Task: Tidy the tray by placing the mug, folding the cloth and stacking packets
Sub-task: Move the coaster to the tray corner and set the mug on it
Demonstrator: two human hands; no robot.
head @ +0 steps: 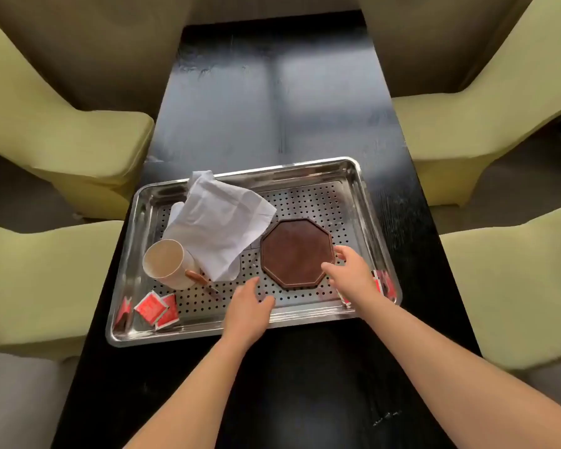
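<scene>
Black worktop (272,108), long and narrow, flanked by yellow-green chairs (62,131) on both sides.

Head view:

1. Tray (305,166): polished steel with a perforated floor, set across the near half of the worktop.
2. Mug (169,264): cream body with a brown handle pointing toward the tray's near edge. It sits in the left part of the tray, mouth toward the camera. Whether it stands upright or is tipped cannot be told.
3. Cloth (214,222): white and crumpled, unfolded. It lies in the far-left part of the tray, one corner draped over the far rim and its near edge touching the mug.
4. Coaster (297,251): brown, eight-sided, flat on the tray floor right of centre.
5. Packets: small and red. One loose group (156,309) is in the near-left corner; a second group (384,281) is in the near-right corner, partly hidden by the right wrist.
6. Left grip (246,314): fingers relaxed and holding nothing, over the tray's near rim. The mug lies up and to its left, apart from it.
7. Right grip (353,273): fingers spread and loosely curved, holding nothing, at the coaster's near-right edge. Contact cannot be told.
</scene>
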